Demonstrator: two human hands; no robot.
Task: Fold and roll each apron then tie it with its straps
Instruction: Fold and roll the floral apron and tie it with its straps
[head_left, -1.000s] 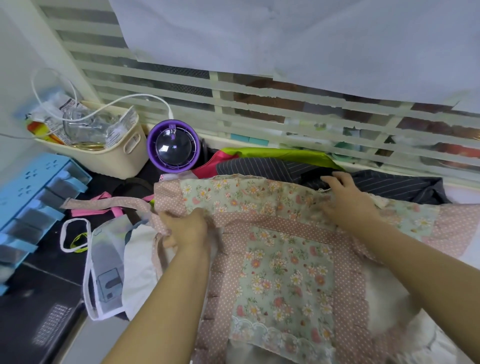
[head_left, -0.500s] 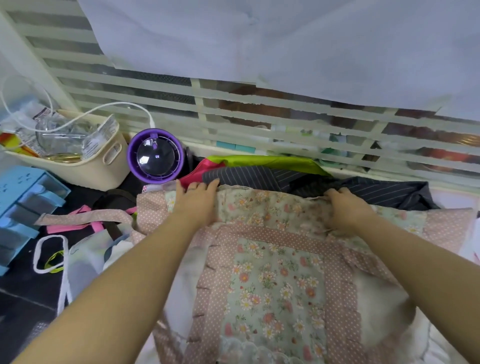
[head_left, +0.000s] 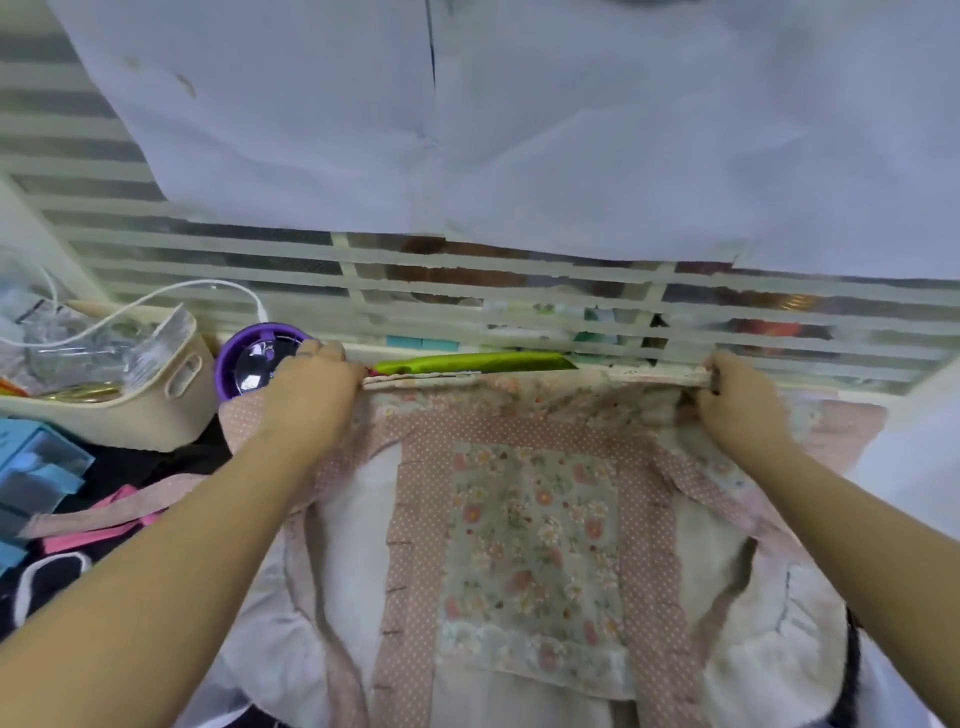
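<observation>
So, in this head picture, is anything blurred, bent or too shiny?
Head view: the whole frame is slightly soft, so the floral apron and the left hand and right hand gripping its top edge lack crisp outlines. Head view: the wide lens bows the window slats. Head view: small glare on the clear lid of the purple container; the light is even, without hard shadows.

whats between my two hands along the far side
In the head view, the far edge of the floral apron runs from the left hand to the right hand; green cloth lies just behind.
</observation>
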